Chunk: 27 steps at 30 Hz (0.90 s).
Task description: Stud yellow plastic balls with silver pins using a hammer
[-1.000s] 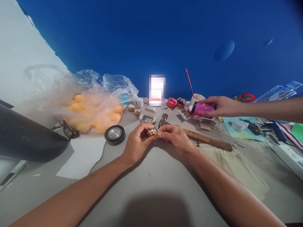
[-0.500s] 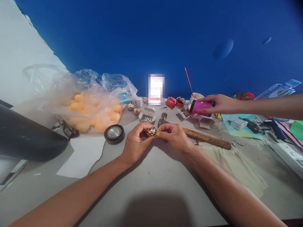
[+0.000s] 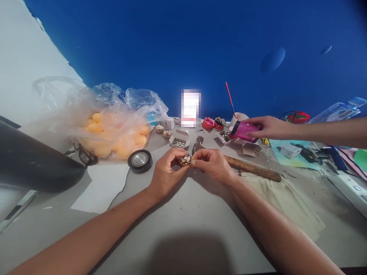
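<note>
My left hand [image 3: 164, 173] is wrapped round a small egg-like ball [image 3: 185, 159] covered in shiny gold and dark metal studs. The thumb and fingertips of my right hand [image 3: 213, 164] are pinched together against the ball's right side; whatever sits between them is too small to make out. Just beyond the ball, a small open box [image 3: 179, 141] holds many silvery bits like tack heads. Behind my right hand lies a hammer [image 3: 252, 168] with a wooden handle. A black round lid-like disc [image 3: 140, 160] with a metal centre rests left of my left hand.
Another person's hand [image 3: 265, 128] reaches in from the right, holding a pink-purple object [image 3: 245, 130] over more small boxes. Two studded balls [image 3: 163, 131], a bag of orange balls [image 3: 114, 133], a bright phone-like screen [image 3: 190, 109], a white cup [image 3: 239, 117] and a cloth bag [image 3: 283, 198] lie around.
The whole view has shifted slightly, scene items now a little further right. My hands keep the same hold on the ball. The other person's hand still holds the pink-purple object.
</note>
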Available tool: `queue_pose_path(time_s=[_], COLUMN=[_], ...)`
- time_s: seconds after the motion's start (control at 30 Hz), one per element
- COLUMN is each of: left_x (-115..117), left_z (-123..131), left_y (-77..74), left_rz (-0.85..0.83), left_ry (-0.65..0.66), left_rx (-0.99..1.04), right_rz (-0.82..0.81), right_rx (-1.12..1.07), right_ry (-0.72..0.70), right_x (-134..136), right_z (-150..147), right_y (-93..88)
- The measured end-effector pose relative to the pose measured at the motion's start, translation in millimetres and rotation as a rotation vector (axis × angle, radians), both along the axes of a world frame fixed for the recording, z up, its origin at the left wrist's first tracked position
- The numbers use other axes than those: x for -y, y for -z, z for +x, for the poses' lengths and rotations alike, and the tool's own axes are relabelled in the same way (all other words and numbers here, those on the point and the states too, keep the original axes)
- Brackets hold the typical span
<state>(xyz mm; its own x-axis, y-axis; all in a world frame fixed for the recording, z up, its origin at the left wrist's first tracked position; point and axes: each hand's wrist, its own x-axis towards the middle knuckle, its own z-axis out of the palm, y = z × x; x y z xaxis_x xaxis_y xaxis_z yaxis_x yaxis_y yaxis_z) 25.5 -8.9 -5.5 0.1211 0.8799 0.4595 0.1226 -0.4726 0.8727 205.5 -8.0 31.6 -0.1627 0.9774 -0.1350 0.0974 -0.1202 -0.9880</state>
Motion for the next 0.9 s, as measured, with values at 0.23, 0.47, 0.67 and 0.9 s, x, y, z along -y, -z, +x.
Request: queue_pose_path(time_s=[0.23, 0.47, 0.67, 0.9], left_x=[3, -2, -11, -17], left_z=[1, 0, -4, -7], left_y=[-3.6, -10.4, -9.0, -7.2], left_rz=[-0.142, -0.436, -0.602, -0.571], left_ry=[-0.006, 0.091, 0.219, 0.170], left_rx=[0.069, 0.191, 0.323, 0.351], right_rz=[0.001, 0.097, 0.263, 0.341], right_rx=[0.010, 0.171, 0.440, 1.316], right_ry=[0.010, 0.017, 0.098, -0.063], right_x=[2, 3, -8, -18], right_z=[-1, -3, 22, 44], right_y=[-0.8, -3.7, -5.7, 5.3])
